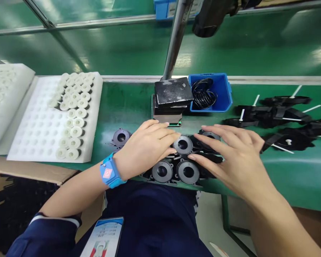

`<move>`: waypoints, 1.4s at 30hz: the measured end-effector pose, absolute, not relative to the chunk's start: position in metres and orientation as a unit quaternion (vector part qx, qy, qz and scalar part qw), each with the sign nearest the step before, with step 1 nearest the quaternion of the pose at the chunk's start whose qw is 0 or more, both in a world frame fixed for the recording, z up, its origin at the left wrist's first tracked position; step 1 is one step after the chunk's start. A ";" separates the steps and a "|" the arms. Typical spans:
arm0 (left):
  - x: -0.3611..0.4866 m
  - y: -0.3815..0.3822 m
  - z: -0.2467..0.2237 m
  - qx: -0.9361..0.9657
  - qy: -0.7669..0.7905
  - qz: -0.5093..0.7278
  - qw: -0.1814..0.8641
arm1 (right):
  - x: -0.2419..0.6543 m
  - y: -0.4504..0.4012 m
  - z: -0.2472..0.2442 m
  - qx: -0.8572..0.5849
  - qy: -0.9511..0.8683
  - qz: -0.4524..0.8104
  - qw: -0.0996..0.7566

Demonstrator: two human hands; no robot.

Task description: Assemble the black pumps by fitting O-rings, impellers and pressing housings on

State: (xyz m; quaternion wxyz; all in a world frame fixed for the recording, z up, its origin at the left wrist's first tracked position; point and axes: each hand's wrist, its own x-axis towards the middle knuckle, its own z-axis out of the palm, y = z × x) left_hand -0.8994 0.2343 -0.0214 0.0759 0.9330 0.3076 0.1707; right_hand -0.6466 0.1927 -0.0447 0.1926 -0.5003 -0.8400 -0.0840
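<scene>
Several round, speaker-like black parts with grey rings lie close together at the bench's front edge, among them a front-left part [162, 171] and a front-right part [188, 172]. Behind these sits another round part [183, 145], between my two hands. My left hand [151, 144] reaches over the group palm down, fingers stretched out, with the tips at that part's left edge. On the other side my right hand [230, 150] has its fingers spread, thumb tip near the same part's right edge. A single round part [121, 137] lies left of my left hand, partly covered.
A black finned block [173, 91] stands on a fixture below a metal post [176, 39]. Beside it, a blue bin [224, 94] contains black cable. White foam trays [34, 125] with white round pieces are at left. Black assemblies with white sticks [279, 110] lie right.
</scene>
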 end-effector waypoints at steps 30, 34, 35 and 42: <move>-0.886 0.252 -0.029 0.964 0.248 0.074 0.061 | -0.627 0.256 -0.040 -0.326 -0.918 0.186 0.133; -0.884 0.249 -0.027 0.964 0.250 0.083 0.048 | -0.615 0.271 -0.026 -0.375 -0.887 0.241 0.121; -0.884 0.248 -0.026 0.963 0.251 0.087 0.042 | -0.609 0.276 -0.023 -0.442 -0.859 0.226 0.123; -0.903 0.228 -0.009 0.938 0.297 0.179 0.013 | -0.592 0.319 -0.039 -0.693 -0.708 0.059 0.120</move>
